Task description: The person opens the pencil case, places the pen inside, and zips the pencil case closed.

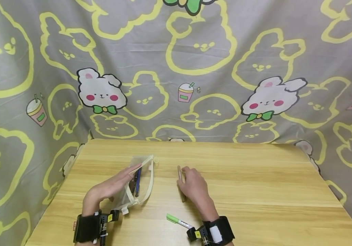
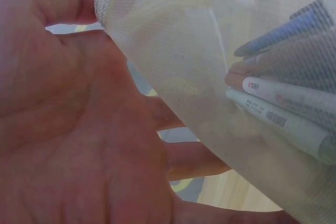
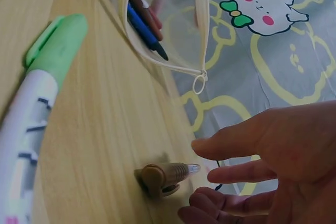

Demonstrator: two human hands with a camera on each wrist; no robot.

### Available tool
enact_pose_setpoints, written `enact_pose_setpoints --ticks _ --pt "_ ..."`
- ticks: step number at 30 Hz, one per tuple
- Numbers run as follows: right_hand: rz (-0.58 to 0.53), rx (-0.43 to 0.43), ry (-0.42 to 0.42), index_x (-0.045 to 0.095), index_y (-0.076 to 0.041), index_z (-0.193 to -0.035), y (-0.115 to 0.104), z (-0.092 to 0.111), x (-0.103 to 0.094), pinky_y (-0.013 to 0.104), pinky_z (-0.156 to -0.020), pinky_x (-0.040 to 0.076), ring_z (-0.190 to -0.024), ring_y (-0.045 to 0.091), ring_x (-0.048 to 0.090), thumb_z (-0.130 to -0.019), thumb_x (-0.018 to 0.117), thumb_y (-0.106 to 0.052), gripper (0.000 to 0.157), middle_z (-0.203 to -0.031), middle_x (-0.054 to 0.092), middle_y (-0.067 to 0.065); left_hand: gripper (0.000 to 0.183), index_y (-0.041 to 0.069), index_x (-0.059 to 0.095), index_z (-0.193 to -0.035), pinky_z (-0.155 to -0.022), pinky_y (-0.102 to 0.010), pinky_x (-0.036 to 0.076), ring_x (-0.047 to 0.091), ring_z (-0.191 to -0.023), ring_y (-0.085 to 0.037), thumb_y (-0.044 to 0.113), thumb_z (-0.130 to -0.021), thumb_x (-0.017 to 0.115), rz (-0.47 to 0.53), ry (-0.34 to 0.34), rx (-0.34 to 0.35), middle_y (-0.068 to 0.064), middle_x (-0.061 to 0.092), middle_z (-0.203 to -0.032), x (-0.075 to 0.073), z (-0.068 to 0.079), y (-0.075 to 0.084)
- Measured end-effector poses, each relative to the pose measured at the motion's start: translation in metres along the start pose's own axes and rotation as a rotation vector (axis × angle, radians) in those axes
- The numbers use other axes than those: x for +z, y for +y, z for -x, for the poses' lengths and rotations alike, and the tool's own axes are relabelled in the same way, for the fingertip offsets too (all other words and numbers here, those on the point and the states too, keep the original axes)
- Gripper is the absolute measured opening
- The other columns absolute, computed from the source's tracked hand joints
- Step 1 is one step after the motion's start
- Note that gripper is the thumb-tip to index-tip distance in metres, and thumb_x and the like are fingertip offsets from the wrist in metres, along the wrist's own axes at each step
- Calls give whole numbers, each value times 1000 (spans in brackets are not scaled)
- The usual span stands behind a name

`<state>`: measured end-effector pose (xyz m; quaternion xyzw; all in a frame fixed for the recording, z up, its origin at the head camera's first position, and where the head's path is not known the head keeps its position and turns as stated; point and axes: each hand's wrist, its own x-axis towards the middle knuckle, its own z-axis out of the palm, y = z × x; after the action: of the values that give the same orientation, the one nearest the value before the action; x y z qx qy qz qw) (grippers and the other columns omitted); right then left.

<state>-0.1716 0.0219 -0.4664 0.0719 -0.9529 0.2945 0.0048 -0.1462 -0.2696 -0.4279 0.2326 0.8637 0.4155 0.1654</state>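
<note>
My left hand (image 1: pixel 112 186) lies with straight fingers along the side of a translucent mesh pencil pouch (image 1: pixel 146 182), touching it. The pouch's zipped mouth gapes open, with a ring pull on the zipper. Inside are a blue pen (image 1: pixel 138 181), a brown pen and, in the left wrist view, white-barrelled pens (image 2: pixel 286 116). My right hand (image 1: pixel 194 184) is at a brown pen (image 3: pixel 165 177) on the table, fingers and thumb apart around it; no firm hold shows. Nearer me lies a white marker with a green cap (image 1: pixel 172 218), beside the right wrist.
The wooden table (image 1: pixel 271 191) holds all these things. A grey curtain (image 1: pixel 151 51) with yellow outlines and white rabbits hangs behind and at both sides. Each wrist wears a black strap (image 1: pixel 86 228) with a small camera.
</note>
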Motion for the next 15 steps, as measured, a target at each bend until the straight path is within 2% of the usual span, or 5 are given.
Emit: enact_pose_setpoints --ticks 4,7,11,15 --pt "33 20 -30 67 -1 -118 -2 2 5 31 -47 44 -61 19 50 -77 75 -15 44 -83 59 8 50 -4 15 -156 -104 -78 7 4 -140 -55 17 -110 20 4 3 -7 -34 8 -157 0 -1 -2" --pt "59 18 -37 68 -2 -110 -3 3 9 33 -46 43 -59 20 49 -76 72 -8 35 -74 53 5 51 -3 14 -156 -104 -79 7 4 -140 -55 18 -111 20 10 4 -18 -33 8 -158 1 -1 -2" --pt "79 21 -43 68 -4 -103 -5 4 10 34 -46 43 -59 19 50 -75 68 0 28 -71 53 4 51 -2 14 -157 -104 -79 7 3 -140 -55 19 -111 20 14 1 -25 -33 8 -158 1 -2 -1" --pt "76 33 -49 68 -5 -96 -6 4 10 32 -44 43 -56 18 50 -77 67 1 21 -68 54 3 50 -3 15 -156 -103 -79 8 4 -140 -55 17 -111 20 5 1 -22 -34 8 -158 1 -1 0"
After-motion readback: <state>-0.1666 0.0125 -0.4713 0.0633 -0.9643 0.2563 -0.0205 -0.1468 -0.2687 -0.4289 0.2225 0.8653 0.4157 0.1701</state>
